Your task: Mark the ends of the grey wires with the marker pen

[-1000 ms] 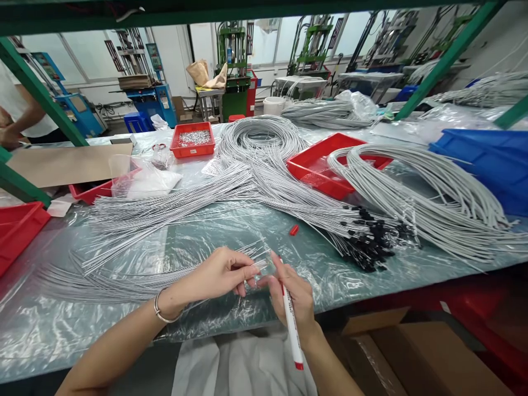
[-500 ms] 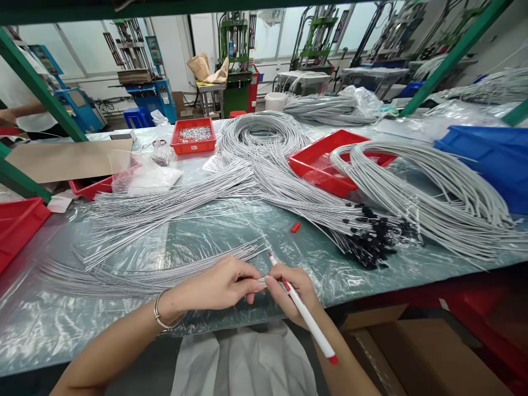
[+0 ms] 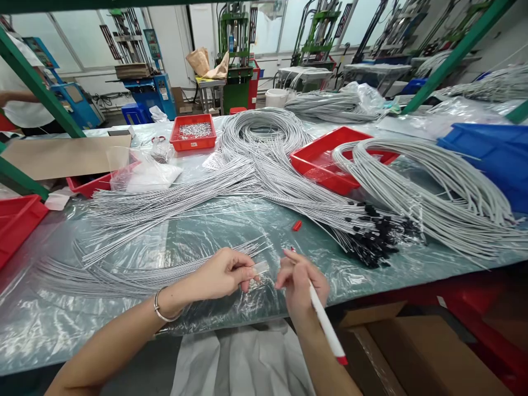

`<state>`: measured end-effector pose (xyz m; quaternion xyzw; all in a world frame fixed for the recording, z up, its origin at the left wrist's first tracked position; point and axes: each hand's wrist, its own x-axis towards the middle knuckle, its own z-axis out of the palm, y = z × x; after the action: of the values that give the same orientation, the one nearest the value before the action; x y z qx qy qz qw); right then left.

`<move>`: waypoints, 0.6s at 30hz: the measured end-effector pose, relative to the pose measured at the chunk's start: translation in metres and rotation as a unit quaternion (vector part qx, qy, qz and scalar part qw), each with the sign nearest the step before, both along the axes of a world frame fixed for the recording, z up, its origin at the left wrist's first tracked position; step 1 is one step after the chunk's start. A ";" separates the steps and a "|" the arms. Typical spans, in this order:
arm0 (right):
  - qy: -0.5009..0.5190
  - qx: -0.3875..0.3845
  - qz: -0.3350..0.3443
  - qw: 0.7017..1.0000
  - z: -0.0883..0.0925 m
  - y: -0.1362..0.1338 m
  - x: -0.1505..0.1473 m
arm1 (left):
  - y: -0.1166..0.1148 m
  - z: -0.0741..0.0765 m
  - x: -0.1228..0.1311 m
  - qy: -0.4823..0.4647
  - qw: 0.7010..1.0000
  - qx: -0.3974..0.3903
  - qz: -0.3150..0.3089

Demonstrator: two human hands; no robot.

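My left hand (image 3: 229,273) pinches a small pale, translucent flat piece (image 3: 260,268) between thumb and fingers. My right hand (image 3: 304,281) is closed around a white marker pen (image 3: 324,319) with a red end; its tip points away from me and is partly covered by the fingers. Between the two hands there is a gap. Beyond my right hand, a small red pen cap (image 3: 297,225) lies on the plastic-covered table (image 3: 231,231). Close to my left hand lies a loose bundle of thin grey cables (image 3: 136,280).
More grey cables (image 3: 185,190) spread across the table, one bundle ending in black connectors (image 3: 375,236). Behind stand a red tray of small metal parts (image 3: 193,144), another red tray (image 3: 325,181) and a blue bin (image 3: 490,159). A green post (image 3: 454,58) rises at right.
My right hand has drawn away from my left, slightly to the right, with the marker still in it. The pale piece in my left hand is now more exposed.
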<state>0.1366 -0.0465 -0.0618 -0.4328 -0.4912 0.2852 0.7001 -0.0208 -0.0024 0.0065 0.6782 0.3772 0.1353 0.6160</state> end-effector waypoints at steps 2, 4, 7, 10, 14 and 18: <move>-0.142 0.041 0.028 0.989 -0.004 -0.002 0.007 | 0.001 0.000 -0.002 0.012 1.000 0.002 -0.006; -0.228 0.071 0.045 0.970 -0.006 -0.004 0.007 | 0.001 0.001 -0.003 0.021 1.000 0.008 -0.010; -0.248 0.096 0.030 0.964 -0.008 -0.008 -0.001 | 0.000 0.005 -0.004 0.027 1.000 -0.002 -0.015; -0.240 0.104 0.018 0.965 -0.008 -0.012 -0.008 | -0.002 0.007 -0.005 0.031 0.999 -0.008 -0.035; -0.243 0.079 0.036 0.966 -0.007 -0.013 -0.003 | -0.005 0.011 -0.006 0.044 0.998 0.033 -0.040; -0.216 -0.027 0.101 0.971 -0.001 -0.007 0.010 | -0.006 0.017 -0.005 0.072 0.991 0.091 -0.064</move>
<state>0.1466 -0.0536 -0.0628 -0.4510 -0.6641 0.2673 0.5330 -0.0261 -0.0084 0.0234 0.7622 0.3623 0.0798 0.5305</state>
